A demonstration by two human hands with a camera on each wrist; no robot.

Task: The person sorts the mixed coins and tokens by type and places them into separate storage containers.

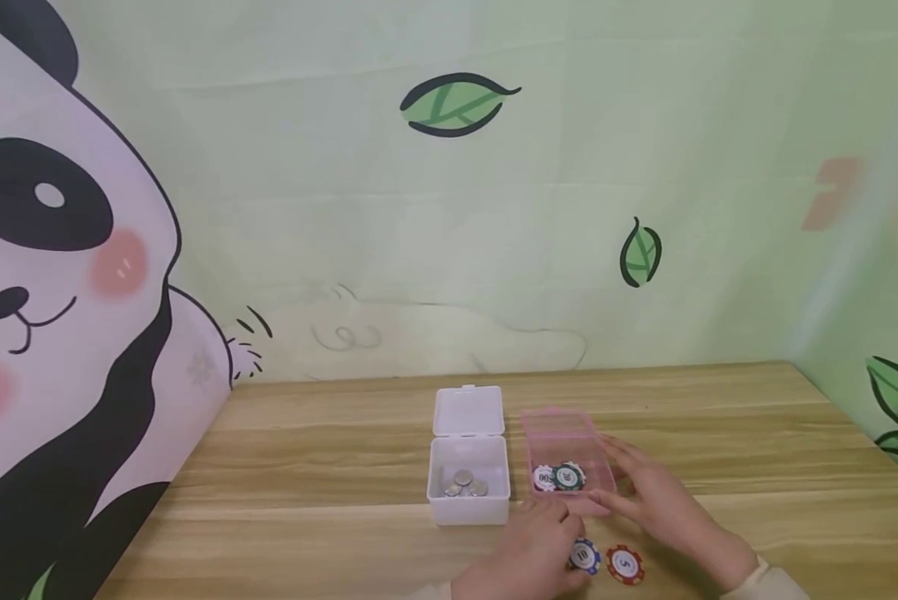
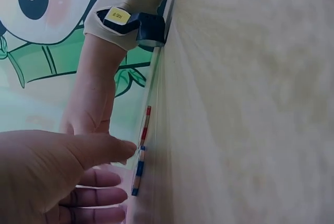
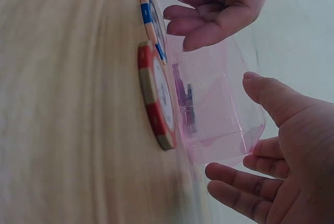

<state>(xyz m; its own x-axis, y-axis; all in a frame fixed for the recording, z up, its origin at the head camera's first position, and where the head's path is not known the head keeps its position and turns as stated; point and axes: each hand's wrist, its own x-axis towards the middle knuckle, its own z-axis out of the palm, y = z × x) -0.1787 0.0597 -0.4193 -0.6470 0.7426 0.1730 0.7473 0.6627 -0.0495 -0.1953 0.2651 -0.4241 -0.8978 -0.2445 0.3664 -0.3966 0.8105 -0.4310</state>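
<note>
My left hand (image 1: 527, 546) is over the table in front of the boxes, its thumb and fingers spread near a blue-and-white poker chip (image 1: 584, 556) marked 10. In the left wrist view its thumb and fingers look mostly straight. A red poker chip (image 1: 625, 565) marked 5 lies just right of the blue one. My right hand (image 1: 662, 504) holds the front right corner of an open pink see-through box (image 1: 602, 505), thumb at the front and fingers along the side. Inside lie a green-edged chip (image 1: 569, 476) and a purple-edged chip (image 1: 544, 477), partly overlapping.
Left of the pink box stands a white plastic box (image 1: 469, 511), lid (image 1: 469, 411) tipped back, with a few silver coins (image 1: 464, 477) inside. The wooden table (image 1: 306, 467) meets a cloth backdrop (image 1: 328, 192) printed with a panda and leaves.
</note>
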